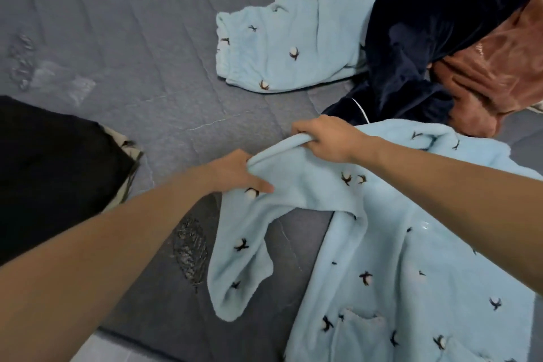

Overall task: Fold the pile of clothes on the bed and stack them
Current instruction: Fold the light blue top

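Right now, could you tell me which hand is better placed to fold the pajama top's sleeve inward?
Probably left: the left hand already grips the light blue pajama top nearest its sleeve.

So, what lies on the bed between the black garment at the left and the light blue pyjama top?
In the head view, only bare grey quilt, crossed by the left forearm; the left hand grips the pyjama top.

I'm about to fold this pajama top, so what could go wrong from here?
1. The sleeve hangs twisted below the left hand, so it may fold in bunched.
2. The right hand grips only the shoulder edge of the pajama top; the body could drag unevenly.
3. The navy garment lies close and might get caught.
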The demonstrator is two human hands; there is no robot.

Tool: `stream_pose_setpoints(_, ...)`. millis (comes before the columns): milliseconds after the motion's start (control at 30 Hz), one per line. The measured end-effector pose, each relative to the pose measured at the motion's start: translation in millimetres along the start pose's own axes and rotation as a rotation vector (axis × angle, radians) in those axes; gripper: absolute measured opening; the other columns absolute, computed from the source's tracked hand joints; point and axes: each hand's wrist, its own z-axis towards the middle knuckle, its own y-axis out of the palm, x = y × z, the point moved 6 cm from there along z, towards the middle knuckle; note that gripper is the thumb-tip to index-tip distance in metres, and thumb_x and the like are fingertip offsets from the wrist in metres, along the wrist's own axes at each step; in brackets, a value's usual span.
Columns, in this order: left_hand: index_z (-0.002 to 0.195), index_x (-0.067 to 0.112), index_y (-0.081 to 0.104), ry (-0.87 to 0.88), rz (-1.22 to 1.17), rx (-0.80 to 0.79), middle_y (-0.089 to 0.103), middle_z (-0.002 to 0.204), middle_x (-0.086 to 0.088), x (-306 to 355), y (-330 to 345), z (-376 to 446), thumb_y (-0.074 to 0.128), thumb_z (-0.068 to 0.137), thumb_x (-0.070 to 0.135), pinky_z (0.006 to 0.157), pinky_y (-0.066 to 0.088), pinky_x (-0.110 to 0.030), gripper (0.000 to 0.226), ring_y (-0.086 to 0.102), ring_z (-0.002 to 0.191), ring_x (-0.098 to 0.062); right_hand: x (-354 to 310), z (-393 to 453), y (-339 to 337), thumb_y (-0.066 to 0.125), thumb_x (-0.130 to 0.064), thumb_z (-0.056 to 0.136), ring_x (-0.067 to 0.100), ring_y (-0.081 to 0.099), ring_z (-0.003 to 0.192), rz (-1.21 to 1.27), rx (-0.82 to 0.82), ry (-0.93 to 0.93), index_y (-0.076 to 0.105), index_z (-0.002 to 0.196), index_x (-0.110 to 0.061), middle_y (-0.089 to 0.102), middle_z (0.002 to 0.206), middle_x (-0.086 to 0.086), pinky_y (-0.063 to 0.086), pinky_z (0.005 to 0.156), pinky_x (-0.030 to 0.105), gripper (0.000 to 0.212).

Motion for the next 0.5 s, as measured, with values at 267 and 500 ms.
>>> stream_pose_setpoints(267,0.077,0.026,0.083,0.132,-0.076,0.245,0.078,0.076,-0.005,-16.9,-66.7,-18.9,0.083,0.085,0.044,0.061,0.056,-0.034,0.020,0.072,0.066,-0.025,-46.9,37.3,20.7,0.060,-0.036,0.102,0.016,0.052,0.076,0.103,-0.124,0.003,0.056,0.085,-0.027,0.054,0.077,-0.014,0.039,0.071,0.036,0.019)
stream_pose_setpoints(500,0.095,0.022,0.081,-0.058,0.150,-0.002,0.080,0.085,0.006,-58.3,-92.4,-38.6,0.091,0.071,0.053,0.073,0.064,-0.032,0.040,0.077,0.077,-0.011,-57.5,64.5,14.7,0.052,-0.033,0.104,0.025,0.054,0.086,0.027,0.011,0.046,0.059,0.098,-0.028,0.060,0.087,-0.005,0.040,0.071,0.038,0.010)
